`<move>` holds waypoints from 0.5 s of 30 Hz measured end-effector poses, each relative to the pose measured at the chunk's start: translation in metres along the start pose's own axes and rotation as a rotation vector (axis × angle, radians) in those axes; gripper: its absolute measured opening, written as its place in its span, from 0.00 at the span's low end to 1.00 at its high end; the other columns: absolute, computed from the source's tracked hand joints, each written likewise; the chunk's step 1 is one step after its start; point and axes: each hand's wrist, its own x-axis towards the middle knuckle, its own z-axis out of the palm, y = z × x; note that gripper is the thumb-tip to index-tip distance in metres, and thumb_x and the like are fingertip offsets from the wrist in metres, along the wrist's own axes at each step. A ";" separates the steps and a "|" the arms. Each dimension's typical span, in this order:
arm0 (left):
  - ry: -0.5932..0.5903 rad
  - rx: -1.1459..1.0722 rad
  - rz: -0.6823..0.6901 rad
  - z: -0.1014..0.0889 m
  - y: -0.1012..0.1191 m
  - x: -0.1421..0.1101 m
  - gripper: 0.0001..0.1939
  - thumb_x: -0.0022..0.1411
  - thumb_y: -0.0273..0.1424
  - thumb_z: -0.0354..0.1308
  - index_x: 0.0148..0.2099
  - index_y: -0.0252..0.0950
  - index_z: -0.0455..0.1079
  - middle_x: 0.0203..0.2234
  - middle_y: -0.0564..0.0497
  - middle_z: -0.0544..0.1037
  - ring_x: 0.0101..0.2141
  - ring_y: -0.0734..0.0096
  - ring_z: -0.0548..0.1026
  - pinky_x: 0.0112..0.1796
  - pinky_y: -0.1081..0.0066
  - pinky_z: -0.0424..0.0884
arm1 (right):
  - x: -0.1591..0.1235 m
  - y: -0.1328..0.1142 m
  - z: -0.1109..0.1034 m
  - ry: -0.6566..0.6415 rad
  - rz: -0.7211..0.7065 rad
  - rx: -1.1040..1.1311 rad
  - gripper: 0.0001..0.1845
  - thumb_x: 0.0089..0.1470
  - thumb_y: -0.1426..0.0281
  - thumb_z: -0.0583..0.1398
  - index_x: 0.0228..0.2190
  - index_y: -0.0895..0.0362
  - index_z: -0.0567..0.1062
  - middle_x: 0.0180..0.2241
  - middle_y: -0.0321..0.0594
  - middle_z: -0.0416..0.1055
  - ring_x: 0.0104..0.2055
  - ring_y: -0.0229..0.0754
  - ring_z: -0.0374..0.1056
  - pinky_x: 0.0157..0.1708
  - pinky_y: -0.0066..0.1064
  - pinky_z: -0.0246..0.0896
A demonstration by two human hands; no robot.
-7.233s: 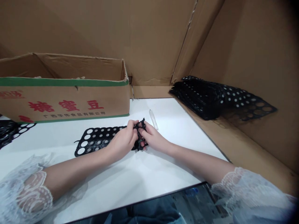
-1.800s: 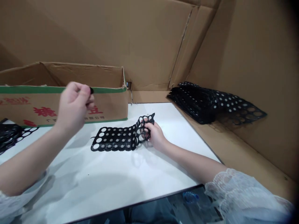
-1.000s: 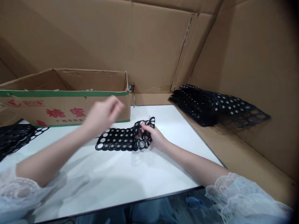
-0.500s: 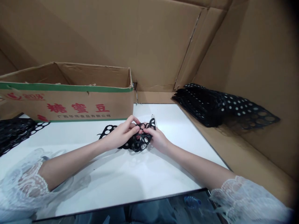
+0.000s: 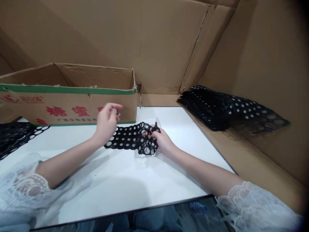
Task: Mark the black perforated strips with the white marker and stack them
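A strip of black fabric [image 5: 126, 138] full of round holes lies across the white table, bunched up at its right end. My right hand [image 5: 164, 141] pinches that bunched end between thumb and fingers. Above the strip's left end, in front of the cardboard box, my left hand [image 5: 107, 124] is raised with its fingers curled together. A tiny dark bit shows at those fingertips, too small to name. A small pale, pointed tip [image 5: 157, 121] sticks up beside my right hand; its kind is unclear.
An open cardboard box [image 5: 65, 100] with a green rim stands at the back left. More black holed fabric [image 5: 16, 137] is heaped at the left edge. A pile of similar strips [image 5: 212, 109] rests at the right, near the cardboard wall [image 5: 270, 71]. The white table [image 5: 116, 190] ends close to my lap.
My left hand has let go of the fabric and moved up and left, towards the box. The strip now lies more spread out, while my right hand stays on its end.
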 end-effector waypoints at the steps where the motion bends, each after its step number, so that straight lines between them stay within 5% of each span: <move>1: 0.061 0.075 0.040 -0.003 0.001 0.003 0.11 0.61 0.33 0.43 0.41 0.37 0.65 0.21 0.54 0.64 0.22 0.75 0.64 0.24 0.76 0.59 | 0.000 0.001 -0.001 -0.009 0.008 -0.020 0.07 0.34 0.78 0.52 0.22 0.57 0.63 0.23 0.33 0.68 0.26 0.35 0.65 0.27 0.27 0.61; 3: 0.043 0.242 0.120 -0.004 0.005 0.004 0.11 0.61 0.35 0.44 0.40 0.38 0.65 0.23 0.54 0.66 0.24 0.74 0.65 0.26 0.75 0.60 | 0.000 0.003 -0.001 -0.039 0.012 -0.058 0.07 0.36 0.77 0.53 0.24 0.56 0.64 0.23 0.32 0.67 0.25 0.35 0.64 0.27 0.28 0.61; 7: -0.255 0.386 0.188 0.011 0.011 -0.014 0.10 0.61 0.34 0.44 0.42 0.37 0.63 0.31 0.50 0.70 0.32 0.68 0.68 0.34 0.71 0.61 | -0.009 0.003 0.001 -0.127 -0.100 -0.196 0.07 0.43 0.75 0.53 0.28 0.55 0.63 0.24 0.30 0.65 0.24 0.33 0.64 0.30 0.29 0.61; 11: -0.544 0.270 0.067 0.024 0.013 -0.035 0.15 0.60 0.37 0.44 0.49 0.38 0.55 0.27 0.51 0.71 0.29 0.66 0.70 0.33 0.69 0.63 | -0.020 -0.003 0.003 -0.211 -0.172 -0.283 0.07 0.47 0.74 0.53 0.32 0.54 0.64 0.26 0.31 0.64 0.26 0.33 0.63 0.32 0.30 0.61; 15: -0.652 0.119 0.029 0.024 0.014 -0.040 0.12 0.61 0.37 0.43 0.46 0.39 0.55 0.24 0.53 0.70 0.27 0.68 0.70 0.32 0.69 0.63 | -0.026 -0.008 0.006 -0.261 -0.166 -0.292 0.06 0.48 0.74 0.53 0.32 0.54 0.64 0.25 0.31 0.64 0.26 0.34 0.64 0.32 0.31 0.62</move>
